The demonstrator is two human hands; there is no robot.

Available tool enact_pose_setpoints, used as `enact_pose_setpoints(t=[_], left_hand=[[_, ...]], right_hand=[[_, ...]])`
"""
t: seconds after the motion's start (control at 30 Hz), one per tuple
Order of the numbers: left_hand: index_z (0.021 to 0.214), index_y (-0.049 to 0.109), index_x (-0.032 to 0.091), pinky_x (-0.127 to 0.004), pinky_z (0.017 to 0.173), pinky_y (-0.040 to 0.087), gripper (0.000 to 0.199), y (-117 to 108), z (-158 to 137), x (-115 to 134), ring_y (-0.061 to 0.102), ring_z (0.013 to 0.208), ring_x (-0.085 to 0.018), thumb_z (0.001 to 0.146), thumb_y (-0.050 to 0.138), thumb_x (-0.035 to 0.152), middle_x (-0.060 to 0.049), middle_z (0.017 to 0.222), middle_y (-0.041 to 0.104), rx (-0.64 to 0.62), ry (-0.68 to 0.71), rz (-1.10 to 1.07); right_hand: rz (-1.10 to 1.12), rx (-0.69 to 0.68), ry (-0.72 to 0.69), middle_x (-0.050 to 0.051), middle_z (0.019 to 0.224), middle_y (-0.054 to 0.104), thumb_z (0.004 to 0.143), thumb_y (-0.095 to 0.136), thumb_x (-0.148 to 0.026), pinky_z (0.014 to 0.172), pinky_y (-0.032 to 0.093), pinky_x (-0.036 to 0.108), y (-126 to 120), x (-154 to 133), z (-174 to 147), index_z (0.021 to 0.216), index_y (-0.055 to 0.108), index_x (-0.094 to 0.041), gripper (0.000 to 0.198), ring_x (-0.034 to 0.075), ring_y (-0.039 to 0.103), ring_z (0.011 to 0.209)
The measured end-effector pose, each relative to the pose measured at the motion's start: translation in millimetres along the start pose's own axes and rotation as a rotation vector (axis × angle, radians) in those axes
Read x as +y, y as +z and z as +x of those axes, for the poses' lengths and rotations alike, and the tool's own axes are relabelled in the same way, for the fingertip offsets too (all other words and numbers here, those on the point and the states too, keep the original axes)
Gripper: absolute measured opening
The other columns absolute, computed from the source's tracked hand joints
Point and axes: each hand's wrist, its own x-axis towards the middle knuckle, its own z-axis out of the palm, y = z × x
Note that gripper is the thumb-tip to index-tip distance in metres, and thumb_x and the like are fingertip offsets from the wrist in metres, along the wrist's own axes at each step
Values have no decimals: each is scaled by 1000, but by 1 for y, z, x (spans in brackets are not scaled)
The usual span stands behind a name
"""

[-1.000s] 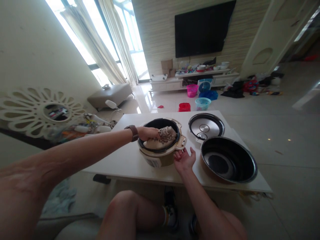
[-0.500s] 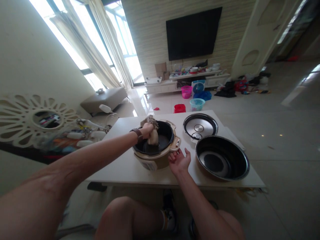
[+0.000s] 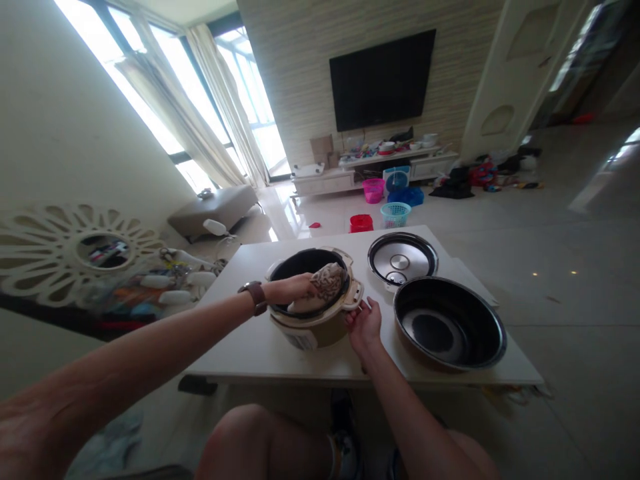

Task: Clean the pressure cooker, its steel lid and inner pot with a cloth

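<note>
My left hand is closed on a bunched, patterned beige cloth. It presses the cloth to the inner right wall of an electric pressure cooker, whose dark inside lies open to view. With curled fingers my right hand grips the cooker's side handle from the near right; its fingertips are partly hidden under the handle. Just right of that hand stands a large dark pot, tilted in view and with a pale patch on its bottom. Behind it a round metal lid lies underside up.
The white table carries the cooker, pot and lid, which touches or nearly touches the pot. Beyond the table, a red tub, a teal basket and a pink bin stand on the tiled floor. My knees are below the near edge.
My left hand has moved the cloth from the middle of the cooker to its right inner wall. The fingers of my right hand have closed further about the handle. The view has tilted slightly.
</note>
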Motion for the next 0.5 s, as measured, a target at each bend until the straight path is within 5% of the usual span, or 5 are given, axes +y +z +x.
enact_pose_setpoints(t=[0.1,0.17,0.33,0.4,0.5], left_hand=[[105,75,14,-40,95,61,30,-31,-28,23,77,100,-29,77,67,16,-12,99,81,12,-177,-401],[112,73,12,-43,100,60,34,-43,-45,42,76,109,-31,79,65,16,-14,100,82,66,-177,-547],[116,71,10,-46,102,57,34,-28,-81,73,75,113,-31,90,53,22,-14,98,81,86,-113,-772],[113,71,9,-46,99,58,34,-6,-88,72,77,106,-30,92,50,24,-14,92,80,-10,-128,-869],[108,72,9,-43,93,60,31,36,-87,62,78,92,-29,86,56,24,-14,86,79,-185,-156,-1011]], right_hand=[[-66,103,-92,-7,58,56,87,56,-40,43,36,20,-6,-8,8,81,53,-23,19,10,49,44],[-110,81,-165,-6,60,59,86,58,-40,46,38,21,-9,-13,9,80,56,-22,18,11,53,48],[-230,7,-540,-4,80,72,77,72,-36,62,46,21,-11,-29,-16,84,65,-21,17,11,65,71],[-244,-143,-473,-1,85,75,74,77,-41,69,52,26,-11,-40,-38,90,70,-23,25,16,69,79],[-235,-205,-154,8,90,79,76,74,-61,75,60,44,-13,-59,-76,101,75,-24,45,31,75,91]])
